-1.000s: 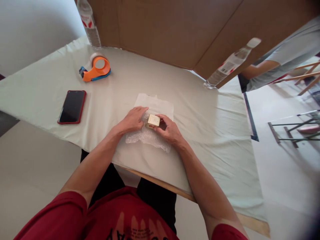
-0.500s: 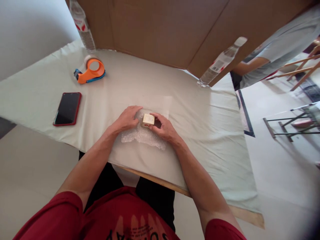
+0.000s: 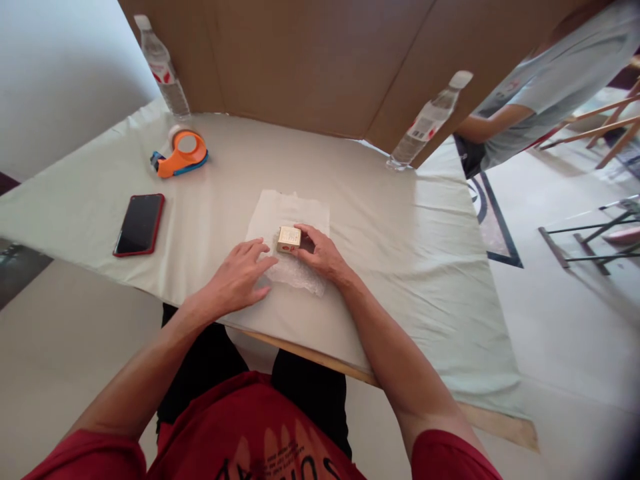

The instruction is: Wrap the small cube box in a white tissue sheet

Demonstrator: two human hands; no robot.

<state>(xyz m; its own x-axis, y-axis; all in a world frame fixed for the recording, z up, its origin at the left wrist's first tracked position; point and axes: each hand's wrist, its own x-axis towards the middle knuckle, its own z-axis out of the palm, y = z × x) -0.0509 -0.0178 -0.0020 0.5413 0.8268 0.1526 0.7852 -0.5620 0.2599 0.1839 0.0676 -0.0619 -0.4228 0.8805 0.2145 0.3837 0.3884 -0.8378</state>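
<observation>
- Head view: my right hand (image 3: 323, 253) is closed on a small box (image 3: 289, 239), fingertips on its far and right faces, thumb side hidden so I cannot tell the full grip.
- The small box sits near the table (image 3: 425, 233) middle, on the far edge of a bubble wrap piece (image 3: 296, 275). It is upright, with the pale top face up and a red mark on the near face.
- My left hand (image 3: 237, 280) is at 7 o'clock of the box, apart from it. It lies flat with fingers spread and tips on the near left part of the bubble wrap, gripping nothing.
- The hands are apart, with the box between them.
- A thin white sheet (image 3: 287, 203) lies under the wrap and sticks out toward 12 o'clock.
- Handling guess: the box looks light and stiff, card-like with square corners, so it should pinch fine on opposite side faces. Hard squeezing could dent it.
- Handling guess: the bubble wrap looks soft, limp and a bit slick, so it likely springs back unless pinned. Best taken by an edge or corner.
- Red-cased phone (image 3: 139, 225) at 9 o'clock of the box, well apart, screen up.
- Orange tape dispenser (image 3: 181, 155) at 10 o'clock, further back.
- Two water bottles, one at 11 o'clock (image 3: 163, 70) and one at 2 o'clock (image 3: 425, 123), both against the cardboard wall (image 3: 300, 60).
- Another person's arm and grey sleeve (image 3: 540, 87) at 2 o'clock, beyond the cardboard and not at my table.
</observation>
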